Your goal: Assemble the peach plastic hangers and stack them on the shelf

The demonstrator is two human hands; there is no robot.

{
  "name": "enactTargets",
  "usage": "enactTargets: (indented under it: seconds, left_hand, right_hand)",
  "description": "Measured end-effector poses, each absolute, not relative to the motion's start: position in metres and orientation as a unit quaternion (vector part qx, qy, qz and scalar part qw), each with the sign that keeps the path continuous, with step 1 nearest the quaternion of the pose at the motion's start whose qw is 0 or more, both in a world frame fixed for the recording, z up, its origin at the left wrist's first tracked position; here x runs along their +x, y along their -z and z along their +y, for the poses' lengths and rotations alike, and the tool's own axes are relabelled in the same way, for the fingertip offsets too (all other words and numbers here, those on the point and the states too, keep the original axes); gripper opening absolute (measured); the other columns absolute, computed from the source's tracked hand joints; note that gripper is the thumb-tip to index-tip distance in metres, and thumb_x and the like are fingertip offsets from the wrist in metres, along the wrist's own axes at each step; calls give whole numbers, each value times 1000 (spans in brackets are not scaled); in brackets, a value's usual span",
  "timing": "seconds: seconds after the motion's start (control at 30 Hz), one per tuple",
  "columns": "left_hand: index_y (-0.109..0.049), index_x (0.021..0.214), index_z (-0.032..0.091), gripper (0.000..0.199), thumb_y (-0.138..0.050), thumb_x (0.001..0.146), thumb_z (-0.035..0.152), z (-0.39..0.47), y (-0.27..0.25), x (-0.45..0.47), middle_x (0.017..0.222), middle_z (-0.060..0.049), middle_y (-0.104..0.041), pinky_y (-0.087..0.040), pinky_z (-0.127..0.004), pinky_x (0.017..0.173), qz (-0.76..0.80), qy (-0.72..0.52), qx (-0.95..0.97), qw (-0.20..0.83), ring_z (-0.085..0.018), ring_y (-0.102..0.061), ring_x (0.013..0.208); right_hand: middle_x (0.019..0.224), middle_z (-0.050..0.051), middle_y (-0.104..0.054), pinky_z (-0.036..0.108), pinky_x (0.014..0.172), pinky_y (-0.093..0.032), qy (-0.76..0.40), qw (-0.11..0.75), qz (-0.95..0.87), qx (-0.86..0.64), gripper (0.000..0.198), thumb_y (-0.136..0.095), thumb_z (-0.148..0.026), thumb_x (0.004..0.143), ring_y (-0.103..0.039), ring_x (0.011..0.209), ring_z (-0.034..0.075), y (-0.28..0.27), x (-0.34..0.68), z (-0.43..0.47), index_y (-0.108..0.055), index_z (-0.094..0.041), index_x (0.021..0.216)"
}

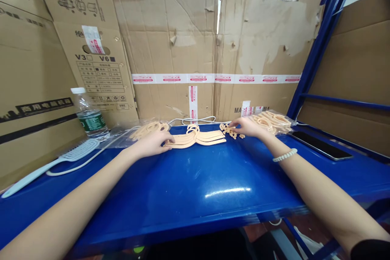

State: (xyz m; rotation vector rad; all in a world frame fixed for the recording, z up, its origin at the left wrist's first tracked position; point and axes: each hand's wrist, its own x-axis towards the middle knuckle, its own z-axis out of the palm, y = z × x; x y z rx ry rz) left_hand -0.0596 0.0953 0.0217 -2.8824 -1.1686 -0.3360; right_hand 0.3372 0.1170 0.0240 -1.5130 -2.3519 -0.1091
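Observation:
Several beige plastic clothes hangers (183, 141) lie overlapped in a row on the blue tabletop, their hooks pointing toward the cardboard. My left hand (154, 142) is curled round the left ends of these hangers, fingers and thumb closed on them. To the right of the hangers is a loose heap of small beige plastic pieces (237, 134). My right hand (248, 126) reaches into this heap with its fingers bent together at a small piece, partly hidden by the fingers. A beaded bracelet is on the right wrist.
Clear bags with more beige parts lie at left (146, 130) and right (271, 122). A water bottle (91, 118), a pale hairbrush (76, 152) and a white cable (82, 165) are at left. At right lies a phone (321, 145). Cardboard sheets (176, 48) stand behind.

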Motion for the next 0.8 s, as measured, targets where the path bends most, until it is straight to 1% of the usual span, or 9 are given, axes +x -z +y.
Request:
enactTargets:
  seconds: [0.07,0.17,0.3,0.4,0.57,0.67,0.8]
  left_hand:
    - [-67,98,20,25,-51,82,32,95,-20,-58,98,-6,-69,-45,-32,80,-373,109,-921,20,-21,-62,90]
    - [-66,100,19,25,-50,84,31,94,-18,-55,102,-7,-67,-44,-34,85,-366,115,-923,36,-23,-61,96]
    - [-65,101,19,25,-49,85,30,92,-15,-52,100,-7,-66,-45,-33,84,-357,126,-925,41,-22,-61,93]
    - [-64,101,18,26,-49,84,30,90,-13,-49,101,-8,-66,-46,-34,84,-355,130,-925,42,-23,-61,94]
    - [-64,103,17,27,-50,84,30,88,-12,-46,103,-10,-66,-46,-37,87,-359,123,-923,62,-25,-61,97]
    - [-65,103,17,26,-50,84,28,88,-12,-45,103,-10,-66,-46,-37,87,-359,116,-924,71,-25,-61,97]
    - [-64,104,16,26,-49,85,25,86,-14,-44,104,-10,-66,-46,-36,88,-362,98,-924,78,-24,-60,99]
  right_hand:
    - [101,4,-73,27,79,-52,18,177,-835,-520,26,-59,-20,78,-68,90,20,-21,338,120,-71,-17,101]
    - [105,6,-72,28,85,-51,32,178,-839,-514,29,-60,-15,75,-67,97,21,-17,341,125,-70,-16,103]
    - [106,7,-71,30,89,-49,65,172,-844,-503,30,-58,-11,75,-66,100,22,-12,341,129,-70,-16,102]
    - [107,9,-71,31,91,-48,65,174,-853,-488,31,-56,-10,75,-65,101,22,-8,338,130,-70,-15,102]
    - [109,6,-70,32,94,-46,61,172,-859,-478,33,-53,-6,75,-64,104,22,-1,334,134,-71,-19,101]
    - [107,6,-71,33,95,-46,77,171,-861,-473,34,-51,-4,75,-64,102,22,2,333,137,-71,-18,100]
    - [102,6,-72,32,91,-46,97,159,-860,-475,34,-51,-2,75,-63,99,22,5,333,138,-72,-17,97]
